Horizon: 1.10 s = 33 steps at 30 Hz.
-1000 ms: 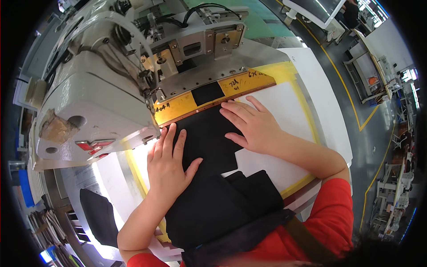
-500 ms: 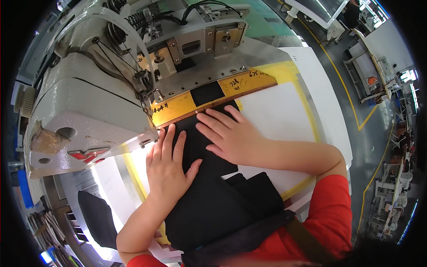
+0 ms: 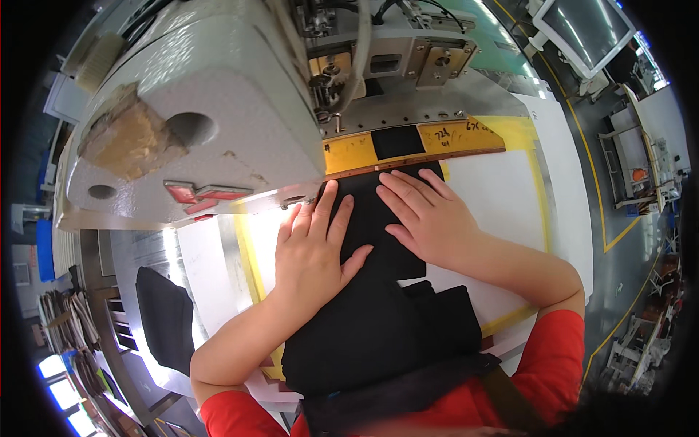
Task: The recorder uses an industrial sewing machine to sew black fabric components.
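Black fabric [image 3: 357, 320] runs from my lap up to the wooden lower edge of a yellow clamp plate [image 3: 349, 154]. My left hand [image 3: 312, 251] lies flat on the fabric's left border, fingers spread and fingertips close to the plate. On the right part of the same cloth rests my right hand [image 3: 431, 218], palm down, fingers extended, its tips just below the plate edge. Neither hand grips anything. A black rectangle [image 3: 397, 143] shows in the plate's middle. The white sewing machine head [image 3: 240, 95] looms at the upper left, hiding the plate's left end.
Another black fabric piece [image 3: 166, 320] lies at the left on the machine table. White sheeting [image 3: 502, 211] edged with yellow tape covers the work surface. A metal clamp frame [image 3: 408, 98] stands behind the plate. At the upper right is a monitor [image 3: 586, 33].
The whole view has shifted, so the machine head looks larger and the plate, cloth and hands sit further right. Both hands stay flat at about the same spots on the fabric.
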Available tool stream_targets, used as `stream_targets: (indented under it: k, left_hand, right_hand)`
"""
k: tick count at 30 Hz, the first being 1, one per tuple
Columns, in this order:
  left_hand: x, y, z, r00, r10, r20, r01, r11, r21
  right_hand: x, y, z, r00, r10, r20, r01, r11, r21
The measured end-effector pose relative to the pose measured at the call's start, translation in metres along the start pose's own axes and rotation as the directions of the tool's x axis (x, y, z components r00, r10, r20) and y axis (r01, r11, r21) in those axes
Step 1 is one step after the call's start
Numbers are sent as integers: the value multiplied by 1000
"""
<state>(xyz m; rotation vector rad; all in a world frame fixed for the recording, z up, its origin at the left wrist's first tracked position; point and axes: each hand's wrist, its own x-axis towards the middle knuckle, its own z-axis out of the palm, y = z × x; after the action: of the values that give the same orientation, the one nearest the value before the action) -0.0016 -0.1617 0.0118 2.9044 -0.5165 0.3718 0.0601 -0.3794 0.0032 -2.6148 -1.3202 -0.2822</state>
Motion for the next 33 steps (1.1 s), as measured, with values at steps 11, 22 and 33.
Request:
stream_targets:
  k: [11,22,33]
  left_hand:
    - [-1,-2,2,999,25,-45,-25,1000,0]
    - [0,-1,1,1000,1,-5,-1,1000,-23]
    - [0,-3,-1,1000,18,-25,-18,1000,-3]
  right_hand:
    - [2,-3,-2,1000,31,5,-31,999,-21]
    - [4,2,-4,1000,7,-5,-7,999,37]
    - [4,2,0,999,-17,-45,19,999,44]
